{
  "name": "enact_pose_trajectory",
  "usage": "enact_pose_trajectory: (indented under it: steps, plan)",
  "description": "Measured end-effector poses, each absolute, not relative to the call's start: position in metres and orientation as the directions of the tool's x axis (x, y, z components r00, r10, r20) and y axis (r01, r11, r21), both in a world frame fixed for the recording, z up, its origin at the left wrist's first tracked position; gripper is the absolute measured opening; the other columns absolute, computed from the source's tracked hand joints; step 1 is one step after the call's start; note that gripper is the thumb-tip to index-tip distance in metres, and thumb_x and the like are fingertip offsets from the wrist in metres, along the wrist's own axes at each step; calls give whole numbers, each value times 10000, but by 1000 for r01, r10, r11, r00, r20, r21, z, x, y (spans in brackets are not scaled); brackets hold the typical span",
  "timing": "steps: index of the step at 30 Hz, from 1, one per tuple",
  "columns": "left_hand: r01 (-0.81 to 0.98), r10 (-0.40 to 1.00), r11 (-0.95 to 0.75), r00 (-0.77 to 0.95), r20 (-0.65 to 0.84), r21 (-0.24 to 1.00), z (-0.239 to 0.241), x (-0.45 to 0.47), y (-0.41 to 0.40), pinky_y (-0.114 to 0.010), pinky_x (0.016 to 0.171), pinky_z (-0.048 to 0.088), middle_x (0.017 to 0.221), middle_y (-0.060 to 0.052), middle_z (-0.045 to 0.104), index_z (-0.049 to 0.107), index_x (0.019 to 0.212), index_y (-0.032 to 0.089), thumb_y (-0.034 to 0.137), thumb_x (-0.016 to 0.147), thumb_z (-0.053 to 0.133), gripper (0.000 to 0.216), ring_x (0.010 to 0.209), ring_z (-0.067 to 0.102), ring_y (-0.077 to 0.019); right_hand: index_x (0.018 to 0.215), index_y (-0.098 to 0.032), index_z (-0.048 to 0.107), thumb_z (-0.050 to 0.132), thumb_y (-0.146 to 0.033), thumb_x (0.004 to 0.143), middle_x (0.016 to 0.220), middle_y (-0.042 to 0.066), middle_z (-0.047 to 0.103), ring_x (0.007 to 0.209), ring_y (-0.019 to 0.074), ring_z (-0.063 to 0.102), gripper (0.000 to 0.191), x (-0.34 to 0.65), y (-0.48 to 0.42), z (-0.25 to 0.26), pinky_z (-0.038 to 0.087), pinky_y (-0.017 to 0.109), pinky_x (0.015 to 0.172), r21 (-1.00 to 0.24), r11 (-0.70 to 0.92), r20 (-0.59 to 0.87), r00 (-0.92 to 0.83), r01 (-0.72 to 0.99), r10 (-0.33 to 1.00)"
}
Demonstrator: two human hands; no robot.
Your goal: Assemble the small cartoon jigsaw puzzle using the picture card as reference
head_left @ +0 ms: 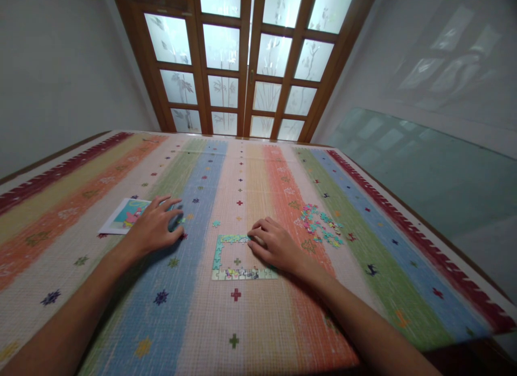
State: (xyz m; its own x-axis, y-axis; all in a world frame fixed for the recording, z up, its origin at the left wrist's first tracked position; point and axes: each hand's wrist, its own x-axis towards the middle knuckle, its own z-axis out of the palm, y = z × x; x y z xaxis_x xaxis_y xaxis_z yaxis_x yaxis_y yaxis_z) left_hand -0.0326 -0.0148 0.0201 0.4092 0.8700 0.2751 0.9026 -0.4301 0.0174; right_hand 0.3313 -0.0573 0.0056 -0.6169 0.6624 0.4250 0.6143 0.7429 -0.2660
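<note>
teal, three-sided cardboard jigsaw border (pixel 217 257) is laid on the striped, cloth-covered desk (pixel 258 333); at its far right end, the nearer right hand (pixel 277 244) is curled, any grip hidden; left of it, the left hand's (pixel 157 225) fingers are spread.

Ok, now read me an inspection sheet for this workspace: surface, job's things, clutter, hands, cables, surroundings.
Surface: striped, patterned tablecloth over the table.
Job's things: partial puzzle border with top, left and bottom edges visible; loose piece above it; scattered pieces to the right; picture card to the left.
Clutter: nothing seen.
Left hand: fingers spread by the card; contact unclear.
Right hand: fingers curled at the border's upper right; grip unclear.
Cables: nothing seen.
Surroundings: wood-framed glass doors, pale walls.
</note>
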Motion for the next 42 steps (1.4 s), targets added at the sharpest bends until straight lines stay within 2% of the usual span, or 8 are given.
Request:
enact_pose_trajectory:
  steps: [8, 14, 18, 24, 29, 34, 42]
  plan:
    - [886, 862, -456, 415, 290, 87, 17, -34, -11, -576, 1068, 478, 1183, -147, 739, 759, 911, 201, 411, 871, 492, 342, 1213, 594, -376, 955, -176, 735, 610, -237, 988, 984, 107, 693, 923, 239, 606, 143, 330, -57, 4, 506, 385, 827, -274, 733, 431, -602, 622, 672]
    - [865, 856, -469, 396, 333, 179, 17, -33, -10, -535, 980, 515, 1017, -118, 755, 699, 807, 238, 419, 886, 499, 281, 1043, 640, -350, 940, -181, 736, 623, -235, 979, 975, 108, 697, 925, 246, 611, 131, 329, -56, 2, 510, 393, 829, -287, 724, 440, -585, 628, 682]
    - [863, 865, -459, 380, 329, 209, 16, -32, -11, -518, 919, 526, 931, -107, 749, 693, 823, 258, 423, 890, 511, 255, 971, 643, -346, 932, -178, 736, 626, -238, 979, 966, 106, 695, 917, 243, 609, 134, 329, -55, 1, 508, 389, 825, -276, 725, 447, -583, 631, 678]
    - [878, 871, -448, 387, 303, 167, 16, -30, -11, -536, 929, 506, 939, -137, 731, 727, 884, 222, 423, 928, 473, 328, 956, 636, -351, 921, -163, 739, 645, -225, 965, 948, 106, 691, 899, 241, 604, 121, 328, -55, 0, 504, 379, 803, -258, 729, 467, -579, 634, 669]
    - [881, 866, -452, 395, 306, 143, 15, -30, -11, -492, 916, 501, 915, -118, 718, 711, 873, 219, 396, 933, 488, 291, 955, 631, -327, 922, -177, 735, 630, -238, 976, 947, 101, 683, 893, 232, 593, 134, 328, -54, -1, 501, 373, 803, -258, 732, 466, -583, 630, 666]
    - [872, 871, -453, 389, 301, 184, 12, -32, -9, -473, 911, 494, 898, -103, 707, 681, 863, 217, 379, 935, 502, 252, 924, 627, -307, 922, -179, 731, 618, -242, 982, 953, 102, 681, 903, 236, 596, 143, 328, -54, -2, 503, 375, 811, -273, 730, 465, -578, 627, 671]
    - [867, 873, -445, 364, 326, 224, 6, -32, -7, -499, 868, 500, 879, -119, 677, 640, 830, 231, 384, 924, 504, 226, 907, 626, -335, 924, -178, 729, 622, -239, 978, 956, 104, 676, 908, 241, 598, 134, 327, -55, 0, 504, 379, 806, -275, 726, 456, -579, 630, 675]
